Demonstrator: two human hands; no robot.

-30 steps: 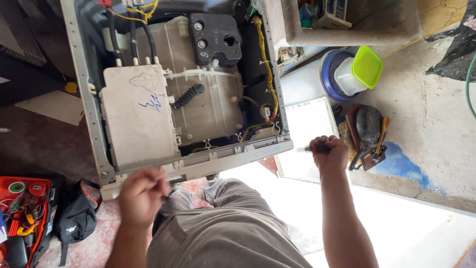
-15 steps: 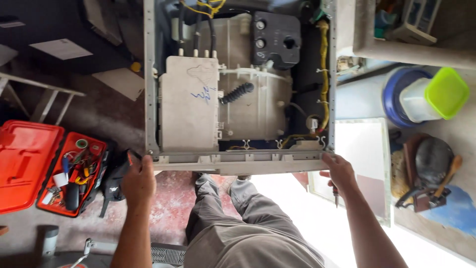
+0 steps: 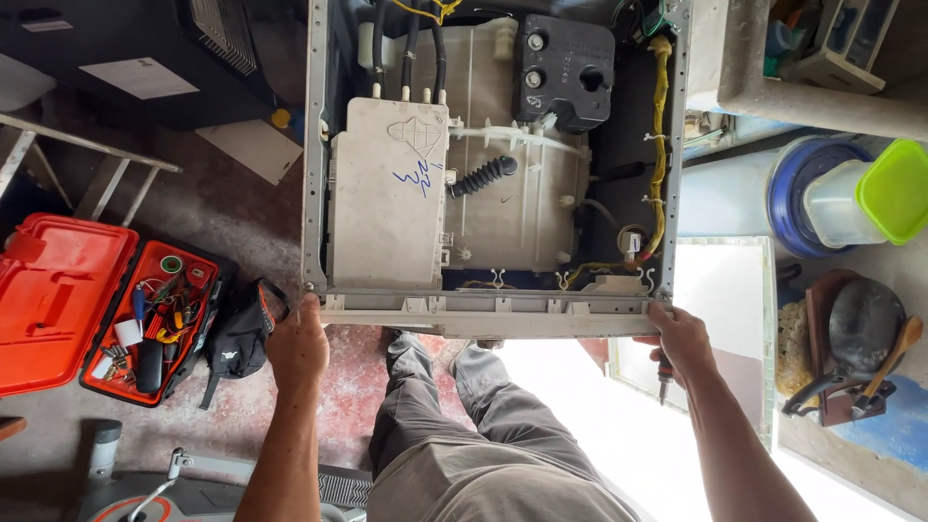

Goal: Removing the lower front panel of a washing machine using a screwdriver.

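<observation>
The opened appliance cabinet (image 3: 493, 164) fills the far middle of the scene, its top off and its inside showing from above. Within it a pale plastic tub (image 3: 522, 184) takes up most of the space, with a flat grey-white box (image 3: 387, 198) on its left part and a dark grey block (image 3: 564, 70) at its far right. A yellow wire bundle (image 3: 659, 155) runs down the cabinet's right inner wall, and a black ribbed hose (image 3: 481, 178) lies between the box and the tub's middle.

At the left on the floor lies an open orange toolbox (image 3: 58, 295), its tray full of small tools, and just right of it a black pouch (image 3: 237, 338). At the right stand a blue bucket (image 3: 788, 198) holding a clear container with a green lid (image 3: 894, 190), and nearer, a dark pan (image 3: 862, 324).

The left hand (image 3: 298, 346) touches the near left corner of the cabinet's frame, fingers curled up against the rail; whether the grip closes round the rail cannot be told. The right hand (image 3: 684, 340) rests its fingers on the near right corner of the frame, and its grip is closed round a screwdriver (image 3: 664, 379) whose shaft points down toward the near side. The person's grey trousers (image 3: 464, 435) show between the arms.
</observation>
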